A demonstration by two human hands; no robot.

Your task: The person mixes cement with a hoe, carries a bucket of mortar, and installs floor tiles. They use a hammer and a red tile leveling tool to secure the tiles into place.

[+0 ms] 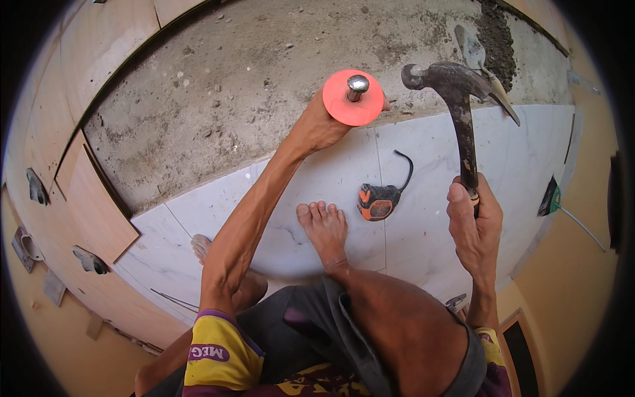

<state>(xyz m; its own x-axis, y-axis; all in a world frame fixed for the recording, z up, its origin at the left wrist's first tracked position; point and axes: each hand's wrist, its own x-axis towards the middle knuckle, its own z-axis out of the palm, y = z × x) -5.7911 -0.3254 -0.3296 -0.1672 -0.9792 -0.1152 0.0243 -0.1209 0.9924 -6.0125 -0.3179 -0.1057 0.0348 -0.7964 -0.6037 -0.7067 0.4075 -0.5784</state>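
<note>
My left hand (pixel 322 129) is closed round a chisel (pixel 358 85), at the edge between bare concrete and white tiles. The chisel's shiny round head points up through a pinkish-orange disc guard (pixel 338 110), which hides most of my fingers and the lower shaft. To the right, my right hand (pixel 477 228) grips a claw hammer (pixel 463 112) by the lower handle. Its dark, worn head is raised, with the round face toward the chisel and the claw pointing right. The hammer and chisel are apart.
An orange and black tape measure (pixel 378 202) lies on the white tiles (pixel 430 159) near my bare foot (pixel 324 231). A trowel (pixel 471 49) rests beside dark mortar (pixel 497 46) on the rough concrete (pixel 225 79). Wood-coloured panels (pixel 99 205) line the left.
</note>
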